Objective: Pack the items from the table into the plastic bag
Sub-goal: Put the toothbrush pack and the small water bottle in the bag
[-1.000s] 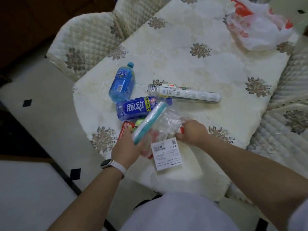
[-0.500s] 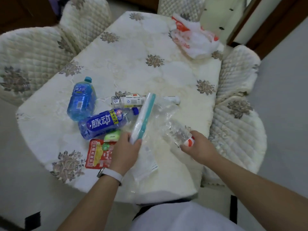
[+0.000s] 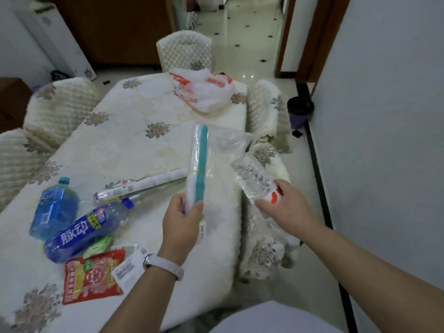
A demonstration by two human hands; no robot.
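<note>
My left hand grips the lower end of a long white and teal packet, held upright over the table. My right hand holds a clear water bottle with a red and white label out past the table's right edge. A clear plastic film stretches between the two. On the table lie a blue squat bottle, a blue labelled drink bottle, a long clear tube, a small green packet and a red snack packet. A white and orange plastic bag sits at the far end.
The table has a cream floral cover. Quilted chairs stand on the left, at the far end and on the right. A white paper label lies by my left wrist. A dark bin stands by the wall.
My head has lifted, so the room beyond the table shows. Both hands have risen and moved apart: the left raised the teal packet, the right carried the clear bottle rightward off the table.
</note>
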